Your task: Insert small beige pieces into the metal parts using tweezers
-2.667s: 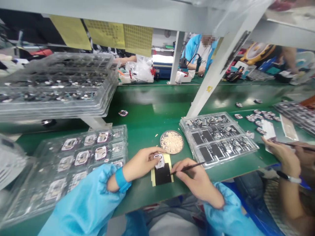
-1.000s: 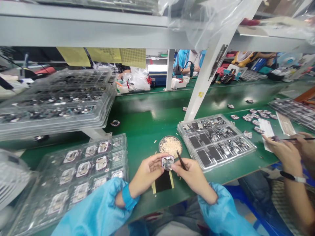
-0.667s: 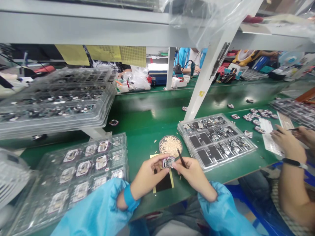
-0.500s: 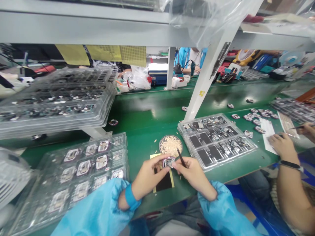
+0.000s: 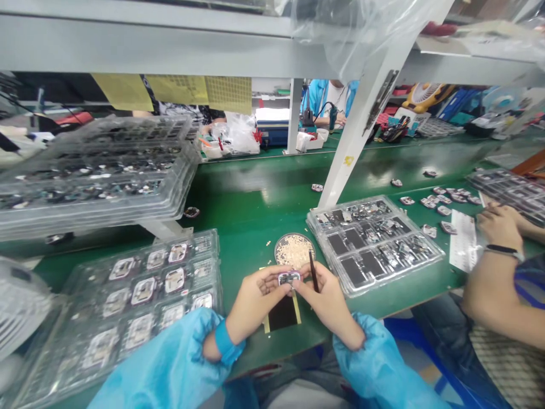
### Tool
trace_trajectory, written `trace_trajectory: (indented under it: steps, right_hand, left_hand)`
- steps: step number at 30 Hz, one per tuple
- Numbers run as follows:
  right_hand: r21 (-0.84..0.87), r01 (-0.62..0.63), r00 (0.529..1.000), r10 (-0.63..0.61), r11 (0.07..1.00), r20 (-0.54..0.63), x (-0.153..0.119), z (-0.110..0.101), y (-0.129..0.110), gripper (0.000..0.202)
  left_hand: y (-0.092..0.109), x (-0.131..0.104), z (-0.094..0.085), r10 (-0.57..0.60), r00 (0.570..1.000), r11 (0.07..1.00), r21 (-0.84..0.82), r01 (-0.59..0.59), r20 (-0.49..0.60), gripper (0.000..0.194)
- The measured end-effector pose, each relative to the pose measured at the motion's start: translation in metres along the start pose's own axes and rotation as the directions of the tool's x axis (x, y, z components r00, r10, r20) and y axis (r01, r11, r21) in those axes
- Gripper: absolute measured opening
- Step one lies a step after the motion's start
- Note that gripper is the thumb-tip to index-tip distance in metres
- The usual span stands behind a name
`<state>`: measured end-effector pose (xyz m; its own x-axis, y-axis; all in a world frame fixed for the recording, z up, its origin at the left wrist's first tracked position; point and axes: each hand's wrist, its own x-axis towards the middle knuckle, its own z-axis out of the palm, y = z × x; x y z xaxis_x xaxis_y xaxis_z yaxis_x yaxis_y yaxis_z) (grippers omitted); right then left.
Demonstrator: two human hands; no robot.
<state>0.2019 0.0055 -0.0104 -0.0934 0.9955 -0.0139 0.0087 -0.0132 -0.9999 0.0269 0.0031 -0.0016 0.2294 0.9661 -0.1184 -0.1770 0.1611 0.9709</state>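
Gripping one device [image 5: 289, 279] are the left hand [image 5: 255, 296] and right hand [image 5: 327, 297], which also holds a dark tool [image 5: 313, 274].

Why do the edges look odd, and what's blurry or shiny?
In the head view, the ribbed white object at the left edge looks stretched and soft, perhaps from a wide lens; pale glare marks the green bench; the small part between left hand and right hand shows little detail.

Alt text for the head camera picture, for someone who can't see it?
A person's left hand and right hand hold a small device over a black pad on a green bench; the right also grips a dark stick. Beyond sits a dish of pale bits, between clear trays.
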Motion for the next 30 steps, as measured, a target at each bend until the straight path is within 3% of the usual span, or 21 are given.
trace_trajectory:
  steps: [4, 9, 13, 17, 23, 30]
  right_hand:
    - [0.097, -0.034, 0.999, 0.031, 0.995, 0.031, 0.003, 0.007, 0.003, 0.032]
    - [0.074, -0.003, 0.998, -0.001, 0.997, 0.062, 0.005, 0.008, 0.004, 0.027]
    - [0.078, 0.024, 0.999, -0.027, 0.997, 0.034, 0.007, 0.009, 0.002, 0.024]
    - [0.058, 0.028, 1.0, -0.028, 0.998, -0.001, 0.009, 0.011, 0.002, 0.024]
    - [0.031, 0.01, 0.999, -0.011, 0.999, 0.035, 0.008, 0.015, 0.005, 0.023]
    - [-0.043, 0.057, 0.997, -0.059, 0.997, -0.04, -0.002, 0.022, 0.006, 0.023]
  left_hand:
    - [-0.002, 0.001, 0.001, 0.017, 1.0, 0.998, -0.056, -0.018, -0.017, 0.028]
    - [-0.005, 0.001, 0.001, 0.181, 0.984, 0.984, -0.009, -0.181, 0.002, 0.019]
    - [-0.003, -0.002, 0.0, 0.184, 0.983, 0.957, 0.235, -0.172, -0.028, 0.026]
    - [-0.001, -0.004, 0.0, 0.202, 0.979, 0.845, 0.509, -0.161, -0.026, 0.028]
    - [-0.001, -0.005, 0.0, 0.224, 0.974, 0.859, 0.481, -0.175, -0.045, 0.026]
    - [-0.002, -0.012, 0.004, 0.281, 0.957, 0.842, 0.498, -0.21, -0.07, 0.02]
